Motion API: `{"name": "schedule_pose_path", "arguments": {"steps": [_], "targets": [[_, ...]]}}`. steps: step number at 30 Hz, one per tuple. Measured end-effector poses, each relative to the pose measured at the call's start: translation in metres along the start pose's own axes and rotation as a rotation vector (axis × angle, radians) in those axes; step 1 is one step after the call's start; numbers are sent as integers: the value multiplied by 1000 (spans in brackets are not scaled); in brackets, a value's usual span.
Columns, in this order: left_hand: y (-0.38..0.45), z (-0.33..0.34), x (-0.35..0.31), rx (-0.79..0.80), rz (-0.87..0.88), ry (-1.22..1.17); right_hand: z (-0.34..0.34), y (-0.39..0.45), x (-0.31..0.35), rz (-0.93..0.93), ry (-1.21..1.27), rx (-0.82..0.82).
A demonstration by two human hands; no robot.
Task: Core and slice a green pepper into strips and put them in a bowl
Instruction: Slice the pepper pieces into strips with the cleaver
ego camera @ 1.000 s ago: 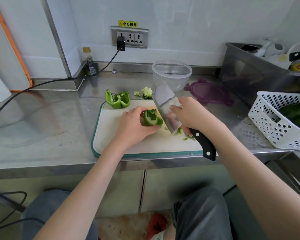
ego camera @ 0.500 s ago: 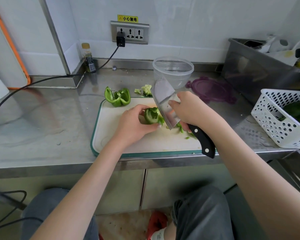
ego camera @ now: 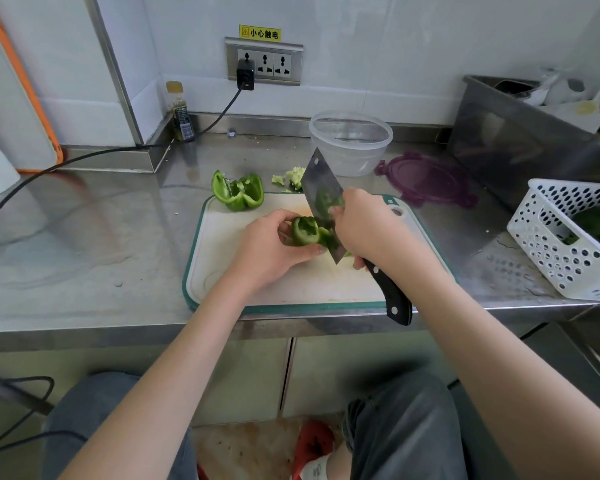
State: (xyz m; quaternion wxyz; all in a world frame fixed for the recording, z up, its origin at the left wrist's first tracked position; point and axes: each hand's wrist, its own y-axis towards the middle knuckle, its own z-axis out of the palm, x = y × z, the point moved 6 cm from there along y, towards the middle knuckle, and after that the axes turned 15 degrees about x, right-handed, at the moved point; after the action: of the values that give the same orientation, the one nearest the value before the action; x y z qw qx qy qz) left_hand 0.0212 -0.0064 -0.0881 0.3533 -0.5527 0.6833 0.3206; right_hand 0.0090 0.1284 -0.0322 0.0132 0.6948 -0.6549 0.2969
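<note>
My left hand (ego camera: 272,249) pins a green pepper piece (ego camera: 305,232) on the white cutting board (ego camera: 222,271). In my right hand (ego camera: 368,230) is a cleaver (ego camera: 323,199) with a black handle, blade upright and its edge against the right side of that piece. A second green pepper half (ego camera: 238,192) lies open at the board's far left corner. Pale core scraps (ego camera: 291,176) sit just beyond the board. A clear plastic bowl (ego camera: 350,142) stands empty behind the board.
A purple lid (ego camera: 426,180) lies right of the bowl. A white perforated basket (ego camera: 568,240) holding green vegetables stands at the right counter edge, a steel tub (ego camera: 520,133) behind it. A small bottle (ego camera: 181,112) and a black cable (ego camera: 84,157) are at the back left.
The cleaver's blade has risen and tilted more upright against the pepper piece. My left hand keeps its hold on the piece with little movement.
</note>
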Motion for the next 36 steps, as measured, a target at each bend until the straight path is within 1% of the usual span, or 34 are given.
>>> {"name": "schedule_pose_path", "arguments": {"steps": [2, 5, 7, 10, 17, 19, 21, 22, 25, 28, 29, 32, 34, 36], "targets": [[0, 0, -1, -5, 2, 14, 1, -3, 1, -4, -40, -17], [0, 0, -2, -15, -2, 28, 7, -6, 6, -16, -190, -63], [0, 0, -2, -24, -5, 23, 15, -7, 7, 0, -215, -81], [-1, 0, -1, -32, -9, 12, 18, -10, 8, -2, -205, -126], [-1, 0, -2, -16, -8, 19, 16, -3, 5, -1, -198, -54], [-1, -1, -3, -16, -7, 21, 13, -3, 5, -30, -201, -48], [-1, 0, -3, -13, -1, 29, 11, -3, 8, -93, -143, -82], [-1, 0, -3, -10, 3, 34, 11, -1, 8, -96, -136, -83], [-1, 0, -4, -4, 18, 57, 14, 14, 8, -7, -181, -38], [-1, 1, -5, 7, 22, 67, 14, 20, 0, 28, -185, 39], [-1, 1, -5, 14, 24, 72, 13, 19, -1, 19, -190, 41], [-1, 2, -7, 21, 31, 101, 7, 12, 5, -56, -120, -39], [-1, 2, -7, 15, 24, 105, 9, 13, 8, -6, -87, -28], [-2, 1, -8, 0, 18, 84, 11, 15, 10, -9, -61, -21]]}}
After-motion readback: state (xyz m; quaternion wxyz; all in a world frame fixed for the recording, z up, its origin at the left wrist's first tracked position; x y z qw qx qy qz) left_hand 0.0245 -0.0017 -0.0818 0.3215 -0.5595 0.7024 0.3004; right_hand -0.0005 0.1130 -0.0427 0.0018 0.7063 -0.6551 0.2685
